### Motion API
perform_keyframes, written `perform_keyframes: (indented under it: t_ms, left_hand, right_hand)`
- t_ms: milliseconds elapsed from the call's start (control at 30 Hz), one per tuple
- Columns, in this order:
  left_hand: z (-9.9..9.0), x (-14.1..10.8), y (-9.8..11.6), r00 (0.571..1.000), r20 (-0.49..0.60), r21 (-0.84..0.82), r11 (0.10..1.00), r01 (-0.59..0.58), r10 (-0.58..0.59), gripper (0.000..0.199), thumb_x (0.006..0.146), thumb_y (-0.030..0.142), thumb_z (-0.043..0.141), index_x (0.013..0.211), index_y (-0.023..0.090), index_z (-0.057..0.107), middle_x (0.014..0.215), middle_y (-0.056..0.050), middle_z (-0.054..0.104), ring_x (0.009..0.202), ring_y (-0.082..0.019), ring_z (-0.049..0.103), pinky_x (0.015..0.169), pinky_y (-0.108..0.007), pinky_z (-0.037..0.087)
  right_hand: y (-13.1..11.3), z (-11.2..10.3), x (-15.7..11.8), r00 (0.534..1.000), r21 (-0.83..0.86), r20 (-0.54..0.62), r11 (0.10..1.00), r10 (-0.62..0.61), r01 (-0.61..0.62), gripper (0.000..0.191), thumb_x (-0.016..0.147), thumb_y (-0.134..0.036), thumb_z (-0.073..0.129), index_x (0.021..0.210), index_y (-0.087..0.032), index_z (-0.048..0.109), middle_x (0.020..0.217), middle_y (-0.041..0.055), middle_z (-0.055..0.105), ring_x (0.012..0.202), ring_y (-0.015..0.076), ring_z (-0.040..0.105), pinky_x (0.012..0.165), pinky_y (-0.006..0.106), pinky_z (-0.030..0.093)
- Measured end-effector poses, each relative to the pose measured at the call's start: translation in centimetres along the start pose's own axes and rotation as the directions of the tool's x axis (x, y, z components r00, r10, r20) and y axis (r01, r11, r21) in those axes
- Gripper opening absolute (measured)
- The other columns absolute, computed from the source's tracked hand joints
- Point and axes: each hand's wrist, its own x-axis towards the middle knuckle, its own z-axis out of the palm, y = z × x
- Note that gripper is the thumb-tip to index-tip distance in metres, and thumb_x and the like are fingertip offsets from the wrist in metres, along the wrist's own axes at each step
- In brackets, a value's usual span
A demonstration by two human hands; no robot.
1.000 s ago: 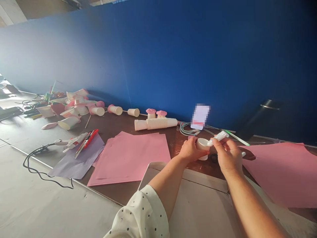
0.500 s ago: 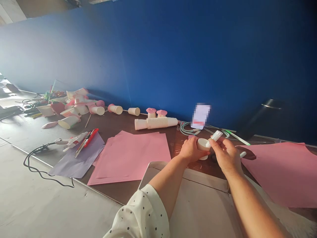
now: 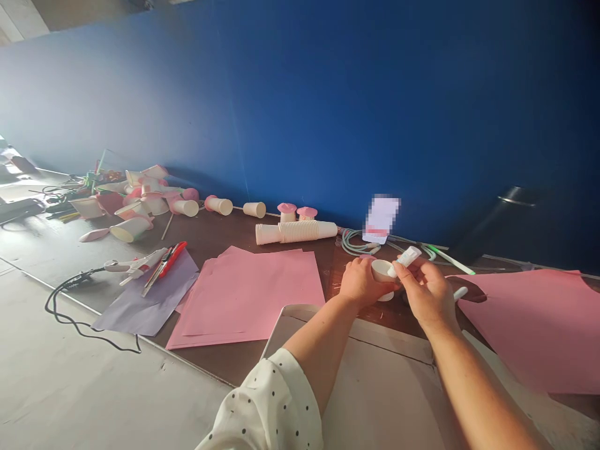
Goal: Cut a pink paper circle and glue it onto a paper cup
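Note:
My left hand (image 3: 362, 282) is wrapped round a white paper cup (image 3: 382, 269), whose open end faces up toward me. In my right hand (image 3: 430, 292) is a small white tube (image 3: 409, 255), pinched between thumb and fingers, with its tip at the cup's rim. Both hands are close together over the dark brown table (image 3: 220, 364). A small white round piece (image 3: 386, 297) shows just below the cup. Something pink lies behind the cup, mostly hidden.
Pink sheets (image 3: 253, 294) lie left of my hands, more pink paper (image 3: 539, 325) right. A stack of cups (image 3: 297, 232), a coiled cable (image 3: 359, 242) and a phone-like card (image 3: 382, 219) are behind. Further left are a red cutter (image 3: 172, 259) and a glue gun (image 3: 140, 265).
The white tube in my right hand has turned slightly and its tip has shifted a little left along the cup. The cup has moved slightly left.

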Motion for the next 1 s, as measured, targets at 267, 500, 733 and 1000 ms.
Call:
perform_keyframes:
  t_ms: [267, 500, 733, 1000]
  left_hand:
    - [0.4, 0.1, 0.0, 0.998, 0.02, 0.067, 0.996, 0.061, -0.062, 0.072, 0.064, 0.054, 0.07, 0.126, 0.022, 0.052, 0.123, -0.012, 0.054, 0.117, -0.031, 0.048, 0.102, -0.042, 0.039]
    - [-1.2, 0.5, 0.2, 0.978, 0.209, 0.005, 1.0, 0.011, -0.012, 0.07, 0.068, 0.039, 0.062, 0.134, 0.026, 0.044, 0.136, -0.005, 0.05, 0.122, -0.029, 0.046, 0.105, -0.04, 0.037]
    - [-2.0, 0.6, 0.1, 0.97, 0.242, -0.023, 1.0, -0.01, 0.015, 0.058, 0.068, 0.039, 0.069, 0.124, 0.029, 0.056, 0.122, -0.001, 0.062, 0.111, -0.026, 0.055, 0.098, -0.039, 0.043]
    - [-0.7, 1.0, -0.6, 0.987, 0.14, 0.021, 0.997, -0.081, 0.077, 0.06, 0.064, 0.043, 0.075, 0.12, 0.026, 0.058, 0.128, -0.003, 0.059, 0.114, -0.027, 0.055, 0.101, -0.039, 0.04]
  right_hand:
    - [1.4, -0.1, 0.4, 0.998, -0.126, 0.004, 0.991, -0.056, 0.056, 0.044, 0.074, -0.054, 0.066, 0.104, -0.02, 0.066, 0.093, 0.009, 0.071, 0.085, 0.0271, 0.067, 0.079, 0.044, 0.052]
    - [1.4, -0.3, 0.5, 0.995, -0.199, 0.019, 0.975, -0.097, 0.099, 0.042, 0.076, -0.053, 0.064, 0.1, -0.019, 0.067, 0.091, 0.009, 0.072, 0.082, 0.0258, 0.067, 0.077, 0.041, 0.052]
    - [0.8, -0.6, 0.5, 0.996, -0.072, -0.037, 0.995, -0.078, 0.075, 0.039, 0.077, -0.049, 0.065, 0.1, -0.018, 0.067, 0.094, 0.0096, 0.072, 0.086, 0.0262, 0.068, 0.08, 0.04, 0.053]
    - [1.1, -0.7, 0.7, 0.996, -0.06, -0.071, 0.997, -0.054, 0.05, 0.036, 0.076, -0.047, 0.066, 0.097, -0.019, 0.066, 0.094, 0.0095, 0.072, 0.09, 0.0257, 0.068, 0.085, 0.041, 0.052]
